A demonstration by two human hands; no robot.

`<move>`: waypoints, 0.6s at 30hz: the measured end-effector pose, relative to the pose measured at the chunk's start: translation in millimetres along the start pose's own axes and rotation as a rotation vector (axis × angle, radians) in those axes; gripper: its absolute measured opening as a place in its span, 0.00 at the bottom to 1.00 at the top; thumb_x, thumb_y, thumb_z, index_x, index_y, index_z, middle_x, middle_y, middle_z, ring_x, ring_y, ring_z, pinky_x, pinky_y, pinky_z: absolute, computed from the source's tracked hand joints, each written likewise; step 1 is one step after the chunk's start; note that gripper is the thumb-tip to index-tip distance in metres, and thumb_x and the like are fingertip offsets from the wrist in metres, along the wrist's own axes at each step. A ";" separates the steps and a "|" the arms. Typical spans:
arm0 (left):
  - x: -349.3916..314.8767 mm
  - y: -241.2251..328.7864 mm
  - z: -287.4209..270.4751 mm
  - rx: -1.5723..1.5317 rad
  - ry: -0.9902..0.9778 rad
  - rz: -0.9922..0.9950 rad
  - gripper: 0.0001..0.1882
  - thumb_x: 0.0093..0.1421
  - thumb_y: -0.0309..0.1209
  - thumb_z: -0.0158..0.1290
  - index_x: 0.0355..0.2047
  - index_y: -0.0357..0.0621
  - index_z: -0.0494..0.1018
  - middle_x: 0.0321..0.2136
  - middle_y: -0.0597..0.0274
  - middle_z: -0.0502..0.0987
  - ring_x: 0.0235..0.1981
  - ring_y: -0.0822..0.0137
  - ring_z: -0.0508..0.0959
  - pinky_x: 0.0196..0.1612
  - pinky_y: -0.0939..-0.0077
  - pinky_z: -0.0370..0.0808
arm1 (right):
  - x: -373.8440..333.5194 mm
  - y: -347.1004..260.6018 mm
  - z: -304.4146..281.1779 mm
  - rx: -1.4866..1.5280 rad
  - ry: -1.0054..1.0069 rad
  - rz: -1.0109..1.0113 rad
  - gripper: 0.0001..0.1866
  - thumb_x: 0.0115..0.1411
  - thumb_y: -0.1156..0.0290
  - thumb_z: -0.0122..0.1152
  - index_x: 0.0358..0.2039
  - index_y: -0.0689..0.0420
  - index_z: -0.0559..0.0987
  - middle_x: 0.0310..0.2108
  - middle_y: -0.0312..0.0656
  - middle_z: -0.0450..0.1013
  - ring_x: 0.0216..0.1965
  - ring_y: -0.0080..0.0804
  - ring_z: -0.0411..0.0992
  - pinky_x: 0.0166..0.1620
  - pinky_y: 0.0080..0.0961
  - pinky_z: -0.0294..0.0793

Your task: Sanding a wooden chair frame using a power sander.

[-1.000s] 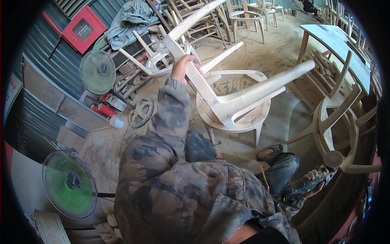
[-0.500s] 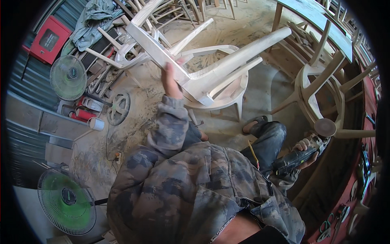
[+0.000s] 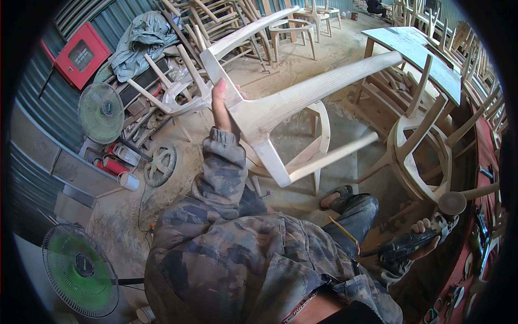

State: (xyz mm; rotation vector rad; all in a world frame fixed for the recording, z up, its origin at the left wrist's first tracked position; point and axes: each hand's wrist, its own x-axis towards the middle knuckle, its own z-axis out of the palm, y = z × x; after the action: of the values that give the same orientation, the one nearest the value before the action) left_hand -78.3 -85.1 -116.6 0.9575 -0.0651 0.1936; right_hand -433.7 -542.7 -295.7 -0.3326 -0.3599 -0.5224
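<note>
My left hand (image 3: 221, 106) grips the crosspiece of a pale, unfinished wooden chair frame (image 3: 294, 101), holding it up in front of me. Its long, wide legs point away and to the right; a thinner rod sticks out nearer to me. Below and partly behind it stands a rounded wooden chair seat frame (image 3: 324, 129) on short legs. Low at the right, my right hand (image 3: 426, 237) is wrapped round the dark body of an angle grinder (image 3: 402, 247). The grinder's round brown sanding disc (image 3: 452, 203) faces up, apart from the held frame.
Another upturned chair frame (image 3: 402, 146) stands at right, close to the disc. A red-edged bench with tools (image 3: 458, 286) runs along the right. Two fans (image 3: 101, 112) and a red wall box (image 3: 82, 55) are at left. Farther off are stacked chairs (image 3: 237, 40) and a pale-topped table (image 3: 413, 43).
The held chair frame has been turned, so its broad face and thin rod now show differently. My right hand with the grinder has shifted a little right and down. The view reaches farther ahead.
</note>
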 end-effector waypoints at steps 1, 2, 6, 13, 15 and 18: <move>-4.0 13.1 1.4 0.006 0.010 0.002 0.26 0.56 0.55 0.55 0.34 0.42 0.71 0.19 0.59 0.74 0.21 0.63 0.76 0.27 0.71 0.76 | -0.1 -3.8 2.7 -0.038 0.032 0.002 0.24 0.63 0.58 0.59 0.48 0.60 0.60 0.41 0.41 0.55 0.40 0.32 0.58 0.45 0.32 0.62; -6.4 24.1 -2.2 0.004 -0.034 -0.018 0.27 0.56 0.56 0.55 0.34 0.41 0.71 0.20 0.58 0.74 0.21 0.63 0.76 0.27 0.71 0.76 | -1.5 -9.2 4.9 -0.101 0.059 0.024 0.24 0.65 0.56 0.56 0.48 0.60 0.60 0.41 0.41 0.57 0.40 0.33 0.59 0.46 0.32 0.63; -11.0 35.6 4.2 0.012 -0.107 -0.104 0.30 0.56 0.58 0.53 0.36 0.39 0.71 0.23 0.57 0.75 0.21 0.63 0.76 0.27 0.69 0.77 | -6.5 -10.9 39.5 -0.398 0.246 0.032 0.26 0.66 0.52 0.51 0.52 0.61 0.64 0.41 0.44 0.66 0.38 0.34 0.66 0.43 0.33 0.69; -57.9 45.1 21.6 0.063 -0.199 -0.226 0.34 0.55 0.58 0.53 0.44 0.37 0.68 0.24 0.58 0.71 0.26 0.65 0.75 0.28 0.71 0.77 | 35.9 66.4 127.7 -1.009 0.618 0.317 0.20 0.62 0.57 0.57 0.44 0.62 0.72 0.29 0.42 0.74 0.25 0.30 0.75 0.27 0.26 0.76; -62.4 42.5 20.1 0.079 -0.096 -0.166 0.35 0.56 0.60 0.51 0.43 0.36 0.68 0.26 0.55 0.71 0.27 0.63 0.75 0.28 0.70 0.76 | 50.8 89.9 126.2 -1.015 0.603 0.339 0.20 0.62 0.57 0.58 0.43 0.62 0.73 0.28 0.42 0.74 0.22 0.30 0.74 0.25 0.25 0.75; -79.7 31.6 6.0 0.029 -0.310 -0.217 0.30 0.61 0.57 0.48 0.42 0.37 0.68 0.22 0.57 0.73 0.23 0.65 0.75 0.26 0.74 0.74 | 72.6 129.4 97.5 -0.808 0.550 0.579 0.20 0.62 0.54 0.59 0.38 0.60 0.73 0.24 0.42 0.73 0.21 0.30 0.74 0.25 0.26 0.76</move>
State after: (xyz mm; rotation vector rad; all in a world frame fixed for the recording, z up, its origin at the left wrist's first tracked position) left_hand -162.4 -83.2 -98.9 1.0103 -0.2428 -0.1555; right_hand -329.7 -429.2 -207.2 -1.0076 0.5024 -0.1448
